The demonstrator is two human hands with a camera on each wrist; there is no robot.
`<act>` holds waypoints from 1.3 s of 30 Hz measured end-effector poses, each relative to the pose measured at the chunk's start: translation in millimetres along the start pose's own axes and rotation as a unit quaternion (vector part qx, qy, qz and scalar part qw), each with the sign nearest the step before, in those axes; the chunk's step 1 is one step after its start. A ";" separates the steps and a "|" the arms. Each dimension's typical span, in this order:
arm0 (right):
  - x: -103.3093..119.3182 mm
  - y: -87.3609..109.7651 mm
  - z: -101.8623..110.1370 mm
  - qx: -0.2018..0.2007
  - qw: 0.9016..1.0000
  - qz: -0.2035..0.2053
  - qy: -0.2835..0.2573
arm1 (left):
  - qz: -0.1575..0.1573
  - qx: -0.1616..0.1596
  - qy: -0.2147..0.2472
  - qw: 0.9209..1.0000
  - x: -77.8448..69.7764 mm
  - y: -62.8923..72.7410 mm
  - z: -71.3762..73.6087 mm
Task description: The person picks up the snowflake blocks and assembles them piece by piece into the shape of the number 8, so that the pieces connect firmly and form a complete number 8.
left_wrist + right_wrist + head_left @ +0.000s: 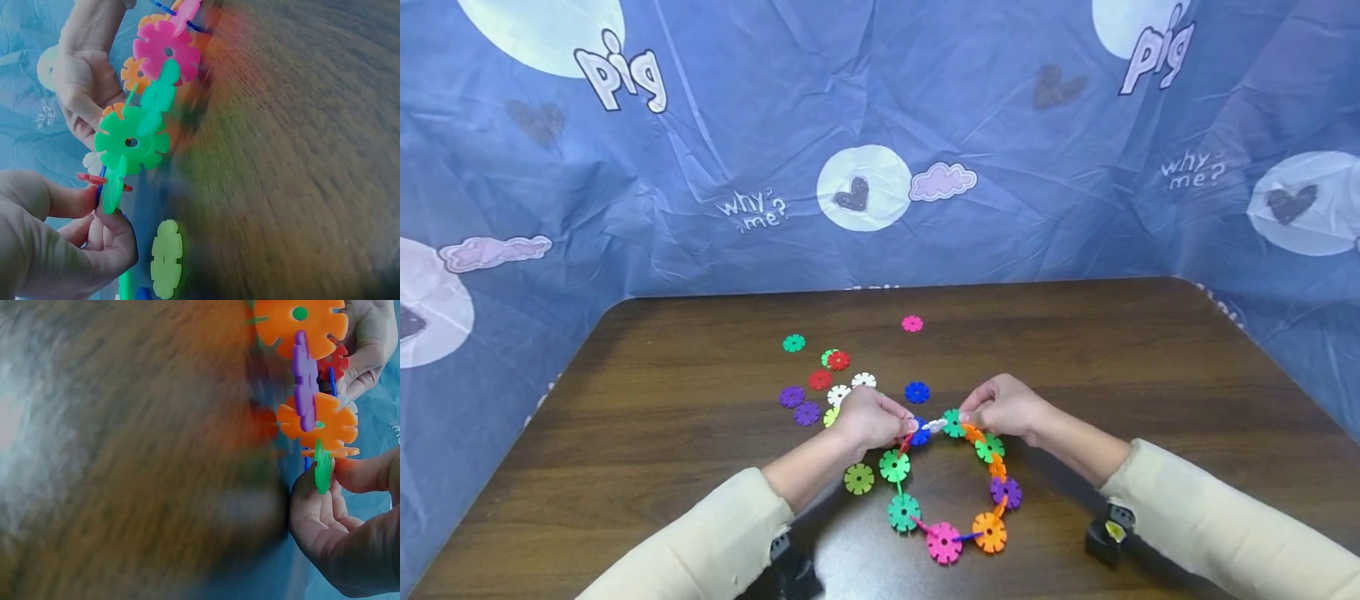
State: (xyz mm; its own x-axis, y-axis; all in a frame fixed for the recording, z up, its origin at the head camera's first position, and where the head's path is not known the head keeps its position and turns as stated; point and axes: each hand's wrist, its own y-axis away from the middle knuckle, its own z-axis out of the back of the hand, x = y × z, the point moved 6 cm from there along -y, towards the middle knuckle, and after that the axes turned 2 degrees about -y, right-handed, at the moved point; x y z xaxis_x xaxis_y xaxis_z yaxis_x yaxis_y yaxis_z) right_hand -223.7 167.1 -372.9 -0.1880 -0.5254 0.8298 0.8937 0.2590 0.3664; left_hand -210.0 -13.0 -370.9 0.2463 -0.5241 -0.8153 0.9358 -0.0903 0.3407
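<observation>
Left hand [871, 417] pinches the ring of discs [937, 546] at a blue disc [921, 435]; right hand [1006, 407] grips it beside a green disc [951, 424]. A white disc [935, 426] (seen near edge-on) lies between them; the ring extends toward the person.

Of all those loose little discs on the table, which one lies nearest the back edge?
The loose pink, flower-shaped plastic disc, farther back than every other loose one. A similar pink disc is linked into the multicoloured plastic ring.
</observation>
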 end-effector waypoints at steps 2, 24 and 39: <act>1.4 0.3 -0.4 0.000 1.000 0.007 0.011 | -0.004 0.001 -0.012 1.000 -0.5 0.1 -0.2; 63.4 41.9 37.0 -0.242 0.927 0.244 0.152 | 0.042 0.147 0.290 0.945 8.0 -5.7 -13.5; 18.4 30.1 -2.0 -0.023 0.986 0.003 -0.165 | 0.014 0.129 0.345 0.930 -7.9 3.2 -31.4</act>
State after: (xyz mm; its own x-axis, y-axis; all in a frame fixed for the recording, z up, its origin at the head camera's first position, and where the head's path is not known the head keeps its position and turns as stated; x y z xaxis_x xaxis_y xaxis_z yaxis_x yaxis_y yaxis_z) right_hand -199.4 163.7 -347.4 -0.2982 -0.2301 0.9264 0.9112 0.2203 0.3480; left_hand -201.0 17.3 -378.1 0.4558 0.1302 -0.8805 0.8572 -0.3306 0.3949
